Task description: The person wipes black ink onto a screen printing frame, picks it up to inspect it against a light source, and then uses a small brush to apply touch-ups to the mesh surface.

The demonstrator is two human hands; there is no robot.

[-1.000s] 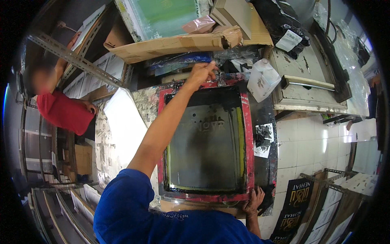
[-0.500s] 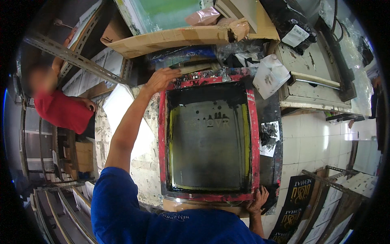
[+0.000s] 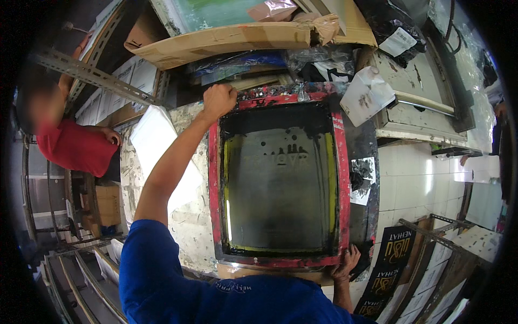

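A red-edged printing screen lies in front of me, its dark mesh smeared with black ink and edged with yellow strips. My left hand is at its far left corner, fingers curled closed; whatever they hold is hidden. At the near right corner my right hand has its fingers bent around the screen's edge. Under my left forearm, white paper sheets lie on the stained table. An ink-smeared paper is right of the screen.
A white plastic jug stands beyond the screen's far right corner. A long cardboard piece spans the back. At left, a person in a red shirt is beside a metal rack beam. Another rack stands at lower right.
My left hand's fingers have gone from stretched out to curled at the far left corner. My right hand stays at the near right corner. The view has shifted slightly.
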